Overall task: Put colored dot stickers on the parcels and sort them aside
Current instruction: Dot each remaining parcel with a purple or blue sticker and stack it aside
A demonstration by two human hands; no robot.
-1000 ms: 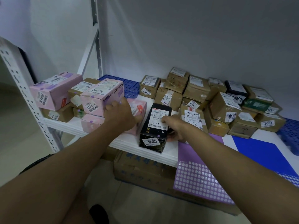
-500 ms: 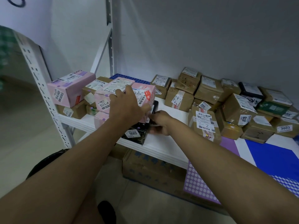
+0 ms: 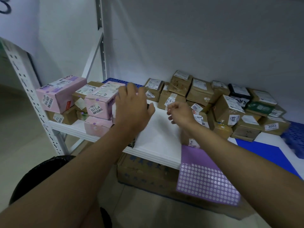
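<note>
My left hand (image 3: 131, 109) lies spread against the sorted pink parcels (image 3: 102, 102); my right grip (image 3: 180, 112) hangs loosely curled, holding nothing. The brown parcels (image 3: 197, 91) on the shelf (image 3: 158, 134) look light and stiff; I'd take one by its sides.

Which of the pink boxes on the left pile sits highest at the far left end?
The long pink box by the rack upright, lying on a brown carton. The pink box marked 53-3 stands nearer the left hand, and a third pink box lies under that one.
</note>
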